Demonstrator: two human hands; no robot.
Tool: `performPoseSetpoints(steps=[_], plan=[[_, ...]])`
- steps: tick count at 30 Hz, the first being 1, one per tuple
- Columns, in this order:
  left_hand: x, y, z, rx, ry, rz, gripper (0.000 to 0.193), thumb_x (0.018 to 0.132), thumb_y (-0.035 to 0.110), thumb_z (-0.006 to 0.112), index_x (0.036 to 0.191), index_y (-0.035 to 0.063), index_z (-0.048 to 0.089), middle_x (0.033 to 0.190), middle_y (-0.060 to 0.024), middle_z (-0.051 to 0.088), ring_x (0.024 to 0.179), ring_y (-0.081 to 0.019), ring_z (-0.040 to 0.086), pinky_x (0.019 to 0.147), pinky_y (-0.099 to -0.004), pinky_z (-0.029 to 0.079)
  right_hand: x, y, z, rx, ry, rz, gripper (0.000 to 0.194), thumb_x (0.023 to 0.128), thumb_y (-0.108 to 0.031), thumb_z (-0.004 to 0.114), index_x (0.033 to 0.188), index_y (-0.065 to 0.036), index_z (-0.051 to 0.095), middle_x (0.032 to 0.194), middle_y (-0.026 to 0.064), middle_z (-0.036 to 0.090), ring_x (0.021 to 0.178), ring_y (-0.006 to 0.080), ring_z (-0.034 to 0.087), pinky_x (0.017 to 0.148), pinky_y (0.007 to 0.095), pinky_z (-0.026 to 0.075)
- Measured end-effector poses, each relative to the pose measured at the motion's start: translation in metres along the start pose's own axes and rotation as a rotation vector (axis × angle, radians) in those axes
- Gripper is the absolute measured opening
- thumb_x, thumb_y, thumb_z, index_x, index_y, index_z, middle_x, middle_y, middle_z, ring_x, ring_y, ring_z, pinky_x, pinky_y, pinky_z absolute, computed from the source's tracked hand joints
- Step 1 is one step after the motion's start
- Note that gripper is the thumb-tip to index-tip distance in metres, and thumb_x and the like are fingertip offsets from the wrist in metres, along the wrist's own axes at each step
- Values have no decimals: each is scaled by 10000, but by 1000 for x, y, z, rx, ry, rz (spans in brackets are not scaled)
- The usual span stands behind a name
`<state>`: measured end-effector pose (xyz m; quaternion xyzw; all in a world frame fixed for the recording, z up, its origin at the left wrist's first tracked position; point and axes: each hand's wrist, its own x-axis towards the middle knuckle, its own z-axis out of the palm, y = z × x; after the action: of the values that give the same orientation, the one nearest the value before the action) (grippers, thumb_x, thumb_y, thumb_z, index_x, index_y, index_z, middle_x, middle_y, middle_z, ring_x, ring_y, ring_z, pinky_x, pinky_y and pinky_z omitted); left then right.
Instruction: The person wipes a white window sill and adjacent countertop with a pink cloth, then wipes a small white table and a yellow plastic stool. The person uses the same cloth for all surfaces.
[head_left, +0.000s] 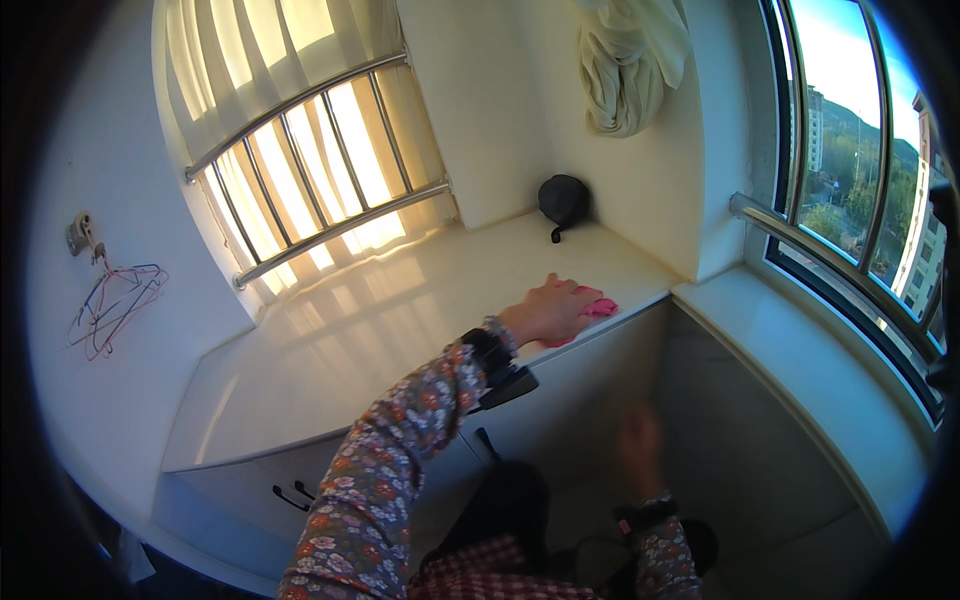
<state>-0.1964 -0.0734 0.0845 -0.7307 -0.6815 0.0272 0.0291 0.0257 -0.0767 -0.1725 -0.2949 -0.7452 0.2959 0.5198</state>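
My left hand (549, 307) lies over a bunched pink cloth (598, 303) and presses it onto the white countertop (420, 300), close to the front edge at the right end. Folds of the cloth stick out past the fingers and below the palm. A black band circles that wrist over a floral sleeve. Lower down, my right hand (641, 446) hangs in front of the grey cabinet side, apart from the counter. It is blurred and in shade, so its fingers cannot be made out.
A dark rounded object (564, 201) sits in the counter's back corner. Above it hangs a knotted pale curtain (622, 82). Metal rails (352, 217) cross the curtained window. A windowsill (810, 360) runs along the right. Black handles (291, 496) jut from the cabinet; wire hangers (116, 300) hang left.
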Motion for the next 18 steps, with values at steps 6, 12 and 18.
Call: performPoseSetpoints(steps=[6, 12, 18], plan=[[-200, -101, 23, 63, 83, -386, 494, 1006, 355, 511, 1480, 214, 501, 1459, -103, 542, 1238, -369, 524, 1073, -463, 407, -1, -3, 26, 190, -94, 86, 150, 927, 45, 587, 1058, -14, 628, 1049, 126, 639, 935, 245, 646, 792, 378, 533], [-444, -201, 56, 291, 113, -1090, 477, 964, 377, 504, 1396, 197, 591, 1321, -130, 626, 1168, -431, 538, 1033, -499, 434, -2, -5, 60, 413, -88, 97, 189, 929, 67, 582, 1093, -11, 632, 1099, 103, 654, 984, 190, 657, 833, 308, 543], [-511, -216, 91, 440, 299, -1181, 453, 908, 366, 542, 1326, 233, 652, 1270, -123, 639, 1112, -418, 546, 917, -534, 523, -8, -9, 102, 493, -225, 86, 200, 925, 74, 576, 1090, -19, 640, 1098, 104, 663, 992, 176, 656, 854, 305, 542]])
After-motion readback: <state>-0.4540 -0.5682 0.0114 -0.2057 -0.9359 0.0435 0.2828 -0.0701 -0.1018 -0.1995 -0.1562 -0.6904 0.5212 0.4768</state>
